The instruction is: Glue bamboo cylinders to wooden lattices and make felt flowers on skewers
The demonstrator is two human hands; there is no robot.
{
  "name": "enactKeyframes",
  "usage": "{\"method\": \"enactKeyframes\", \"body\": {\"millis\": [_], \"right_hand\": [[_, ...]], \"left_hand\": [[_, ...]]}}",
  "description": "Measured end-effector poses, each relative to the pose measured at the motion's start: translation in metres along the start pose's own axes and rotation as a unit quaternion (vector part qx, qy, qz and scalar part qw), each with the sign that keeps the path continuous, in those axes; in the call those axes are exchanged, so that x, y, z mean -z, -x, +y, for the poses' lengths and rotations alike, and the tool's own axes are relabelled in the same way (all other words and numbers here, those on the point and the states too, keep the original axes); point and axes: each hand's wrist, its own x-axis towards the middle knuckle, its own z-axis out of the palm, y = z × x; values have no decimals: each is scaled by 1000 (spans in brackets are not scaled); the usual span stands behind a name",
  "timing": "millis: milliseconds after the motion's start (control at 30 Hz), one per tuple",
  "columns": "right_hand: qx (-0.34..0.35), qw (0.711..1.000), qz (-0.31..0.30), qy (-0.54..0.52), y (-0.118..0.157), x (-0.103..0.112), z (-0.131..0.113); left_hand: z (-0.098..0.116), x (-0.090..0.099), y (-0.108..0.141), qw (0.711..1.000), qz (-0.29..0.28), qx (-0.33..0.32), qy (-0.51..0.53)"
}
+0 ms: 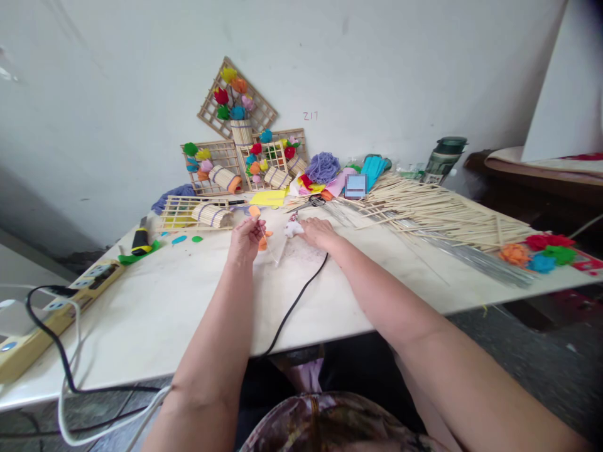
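My left hand is closed in a pinch, with a small orange petal-like piece standing up at its fingertips. A thin pale strand or stick slants down from those fingers toward the tabletop. Just beside this hand lies another orange piece, partly hidden by the fingers. To the right, my right hand reaches flat and low, its fingers curled against a white object with red marks; its kind is unclear. A black cord runs from under my right wrist to the table's front edge.
Stick lattices with colourful flowers lean on the wall. Bamboo sticks and wires spread rightward, near a dark bottle. A cutter and power strip lie left. Purple yarn sits behind.
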Motion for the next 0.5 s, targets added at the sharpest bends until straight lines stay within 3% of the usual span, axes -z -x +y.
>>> {"method": "enactKeyframes", "body": {"millis": [167, 300, 500], "right_hand": [[-42, 998, 30, -28, 2, 6, 9], [-147, 985, 88, -27, -1, 5, 31], [-262, 959, 98, -36, -8, -5, 58]], "left_hand": [[-2, -2, 1, 1000, -11, 1, -25], [-3, -4, 3, 999, -15, 6, -36], [-6, -6, 4, 998, -30, 10, -45]]}}
